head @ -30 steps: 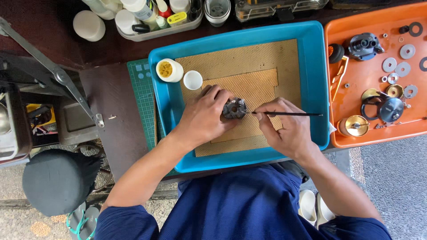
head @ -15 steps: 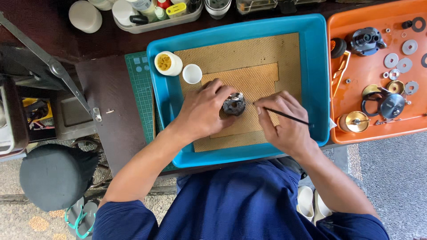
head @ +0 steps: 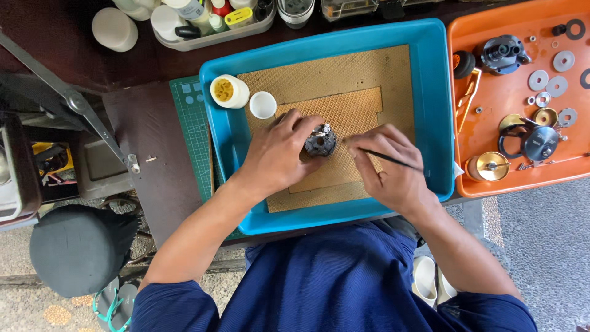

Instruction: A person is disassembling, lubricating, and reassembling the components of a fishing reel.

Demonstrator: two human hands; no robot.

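On the far left, a dark stool (head: 77, 249) is sitting beside the bench, with a green cutting mat (head: 195, 123) peeking out under the blue tray (head: 230, 154). Inside the tray's left corner a yellow-filled jar (head: 228, 91) and a small white cup (head: 263, 104) are standing just beside each other. The left hand (head: 279, 154) is closing around a small dark metal part (head: 320, 142), holding it over the tan mat (head: 362, 74). The right hand (head: 390, 163) is pinching a thin brush (head: 390, 160); since a second ago the brush has been swinging from level to slanted, tip nearing the part. Tray walls are hemming both wrists; the mat's upper half is lying open. The orange tray (head: 491, 123) of washers sits right.
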